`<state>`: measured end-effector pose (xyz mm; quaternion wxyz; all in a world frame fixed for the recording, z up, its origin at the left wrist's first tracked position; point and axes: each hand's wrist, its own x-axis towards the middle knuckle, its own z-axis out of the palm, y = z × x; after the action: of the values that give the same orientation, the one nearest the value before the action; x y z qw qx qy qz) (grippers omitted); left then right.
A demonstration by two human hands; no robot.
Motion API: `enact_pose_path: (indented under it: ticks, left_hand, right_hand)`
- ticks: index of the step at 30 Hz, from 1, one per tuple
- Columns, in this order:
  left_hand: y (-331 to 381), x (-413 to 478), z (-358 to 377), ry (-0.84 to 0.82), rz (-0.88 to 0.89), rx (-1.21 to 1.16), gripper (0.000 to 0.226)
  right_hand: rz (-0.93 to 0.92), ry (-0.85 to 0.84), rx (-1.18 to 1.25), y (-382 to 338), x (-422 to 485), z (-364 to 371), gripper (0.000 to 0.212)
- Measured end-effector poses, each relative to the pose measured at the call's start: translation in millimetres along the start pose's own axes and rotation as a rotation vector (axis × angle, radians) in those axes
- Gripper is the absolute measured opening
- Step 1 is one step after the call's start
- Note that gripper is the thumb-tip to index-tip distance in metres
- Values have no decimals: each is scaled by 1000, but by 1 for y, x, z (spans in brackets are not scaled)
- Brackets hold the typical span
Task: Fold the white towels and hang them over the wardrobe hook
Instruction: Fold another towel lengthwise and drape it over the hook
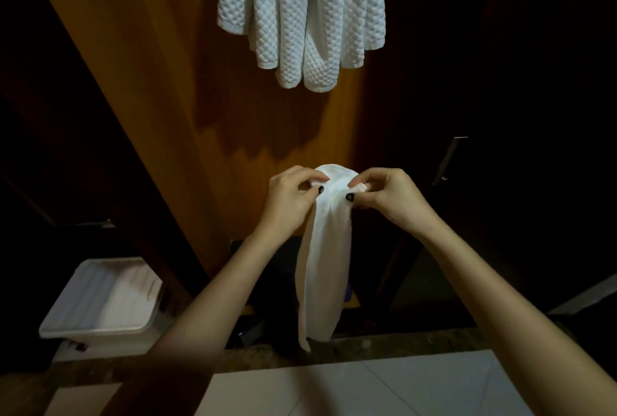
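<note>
The floor (pixel 367 389) of pale glossy tiles (pixel 434 382) nearest the camera, edged by a darker speckled stone strip (pixel 384 344), carries a white plastic box (pixel 103 298) at the left, just beyond that strip, while small dark items (pixel 250 332) beside it, in the shadowed base of the wardrobe (pixel 150 98), are too dim to make out.

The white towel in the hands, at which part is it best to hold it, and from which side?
Hold the towel at its rounded top fold, one hand from each side, as the left hand and right hand pinch it now. It hangs as a long narrow strip with loose ends below, so gripping the fold likely keeps the layers together.
</note>
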<state>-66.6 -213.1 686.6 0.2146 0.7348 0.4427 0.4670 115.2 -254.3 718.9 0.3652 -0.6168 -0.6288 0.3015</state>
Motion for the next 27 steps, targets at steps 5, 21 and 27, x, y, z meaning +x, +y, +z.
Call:
enact_pose_path:
  ticks: [5,21,27]
  left_hand:
    - [4,2,-9,-7,-104,-203,23]
    - [13,0,-19,-36,-142,-531,25]
    - [17,2,-27,-138,-106,-541,36]
  right_hand:
    - [-119,-97,-7,-15,-2,-5,18]
    - [-340,-46,-238,-42,17,-2,15]
    - [-332,3,-219,-42,21,-3,21]
